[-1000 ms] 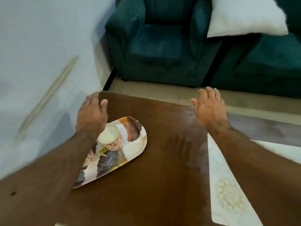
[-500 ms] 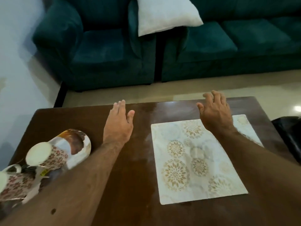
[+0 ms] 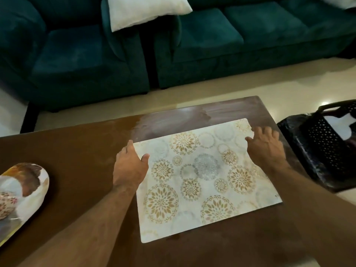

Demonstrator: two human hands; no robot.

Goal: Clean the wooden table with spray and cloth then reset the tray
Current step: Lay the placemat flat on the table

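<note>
A dark wooden table (image 3: pixel 77 160) fills the lower view, with a damp, smeared patch near its far edge. A white placemat (image 3: pixel 202 182) with gold flower circles lies flat on its right half. My left hand (image 3: pixel 130 166) rests at the mat's far left corner, thumb on the mat and fingers along its edge. My right hand (image 3: pixel 264 145) lies on the mat's far right part, fingers spread and slightly bent. A printed tray (image 3: pixel 28 182) sits at the table's left edge, holding a patterned cup (image 3: pixel 5 203) cut off by the frame. No spray or cloth is visible.
A black perforated basket (image 3: pixel 323 149) stands on the floor just right of the table. Dark green sofas (image 3: pixel 86 60) with a white cushion (image 3: pixel 142 10) stand beyond a strip of pale floor.
The view swung right, from the tray to the mat. Both hands came down from above the table onto the mat's far corners, and the tray now sits at the left edge.
</note>
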